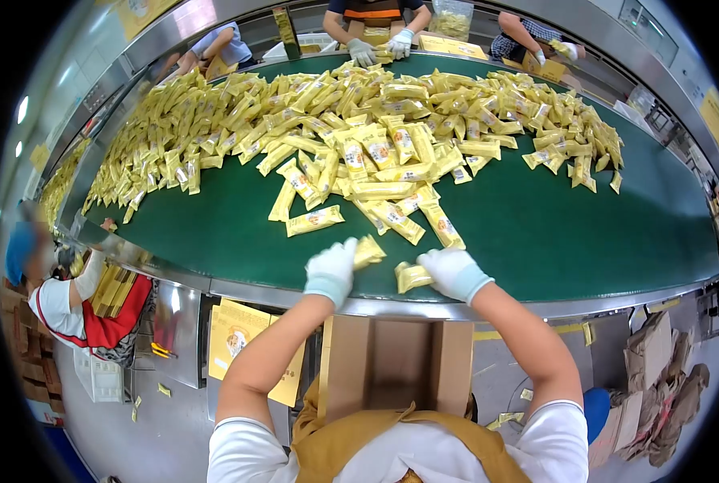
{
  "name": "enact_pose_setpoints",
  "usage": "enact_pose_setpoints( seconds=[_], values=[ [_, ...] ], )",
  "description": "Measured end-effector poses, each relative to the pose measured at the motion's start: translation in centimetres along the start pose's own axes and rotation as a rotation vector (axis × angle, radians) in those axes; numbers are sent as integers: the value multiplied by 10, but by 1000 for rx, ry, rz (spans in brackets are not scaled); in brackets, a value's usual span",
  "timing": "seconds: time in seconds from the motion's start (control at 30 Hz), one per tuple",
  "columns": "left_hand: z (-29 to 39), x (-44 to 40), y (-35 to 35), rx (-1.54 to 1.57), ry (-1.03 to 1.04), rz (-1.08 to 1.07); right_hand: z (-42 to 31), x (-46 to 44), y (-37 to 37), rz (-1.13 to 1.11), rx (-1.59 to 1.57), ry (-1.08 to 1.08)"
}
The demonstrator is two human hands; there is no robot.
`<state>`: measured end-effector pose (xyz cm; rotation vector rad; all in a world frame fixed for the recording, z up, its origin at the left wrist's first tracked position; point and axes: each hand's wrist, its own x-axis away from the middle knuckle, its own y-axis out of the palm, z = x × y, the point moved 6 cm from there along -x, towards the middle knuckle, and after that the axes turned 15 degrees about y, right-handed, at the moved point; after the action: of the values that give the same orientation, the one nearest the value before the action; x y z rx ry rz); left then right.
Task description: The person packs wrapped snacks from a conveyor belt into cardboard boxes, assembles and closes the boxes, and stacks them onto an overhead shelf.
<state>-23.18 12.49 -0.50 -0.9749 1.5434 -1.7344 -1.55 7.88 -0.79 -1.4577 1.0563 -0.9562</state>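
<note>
My left hand [330,270], in a white glove, is closed on a yellow wrapped snack packet [368,253] just above the near part of the green belt. To its right, my gloved right hand [454,272] grips another yellow snack packet [413,277] by one end, close to the belt's metal edge. Beyond both hands lies a big heap of the same packets [380,153], a few of them loose at its front. Below the belt edge, against my body, stands an open cardboard box [404,358]; its visible inside holds no packets.
Across the green belt [537,249], a co-worker's gloved hands [381,50] handle packets; other people stand at both far sides. A person in a red apron [118,326] is at the left. Flattened cardboard [243,338] leans below the belt; brown sacks [653,378] lie at right.
</note>
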Motion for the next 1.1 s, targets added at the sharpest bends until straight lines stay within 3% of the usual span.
enact_pose_setpoints(
  seconds=[0.07,0.17,0.2,0.27,0.3,0.4,0.53,0.57,0.67,0.73,0.8,0.83,0.87,0.9,0.93,1.0,1.1],
  values=[
    [-19,-3,-5,-187,76,68,34,16,4,96,66,172],
    [-34,1,38,-384,281,292,52,48,1,407,154,258],
    [-18,15,24,-299,273,225,52,56,14,374,240,233],
    [1,31,16,-243,228,131,25,80,-11,384,54,219],
    [-1,31,23,-277,254,180,25,85,-1,314,33,256],
    [-4,21,-6,-16,98,-49,40,80,5,264,1,294],
    [-7,22,4,-97,122,94,46,41,-16,-306,180,417],
    [-7,24,11,-84,122,19,48,33,-14,-274,204,353],
    [-17,33,27,41,175,33,48,3,-38,-277,3,445],
    [-25,36,10,114,129,-20,57,-19,-54,-137,-244,481],
    [-39,28,-4,172,98,-13,75,-41,-50,-147,-588,601],
    [-50,20,-11,191,87,22,82,-52,-40,9,-631,639],
    [-62,11,-19,209,79,56,89,-57,-22,-53,-718,647],
    [-72,-3,-24,247,197,177,85,-60,-17,-117,-804,656],
    [-78,-14,-37,298,156,82,82,-62,-9,-183,-889,663],
    [-93,-37,-36,184,215,62,83,-63,14,-278,-619,758],
    [-94,-42,-29,175,172,-88,51,-52,-5,-281,-285,607]
  ],
)
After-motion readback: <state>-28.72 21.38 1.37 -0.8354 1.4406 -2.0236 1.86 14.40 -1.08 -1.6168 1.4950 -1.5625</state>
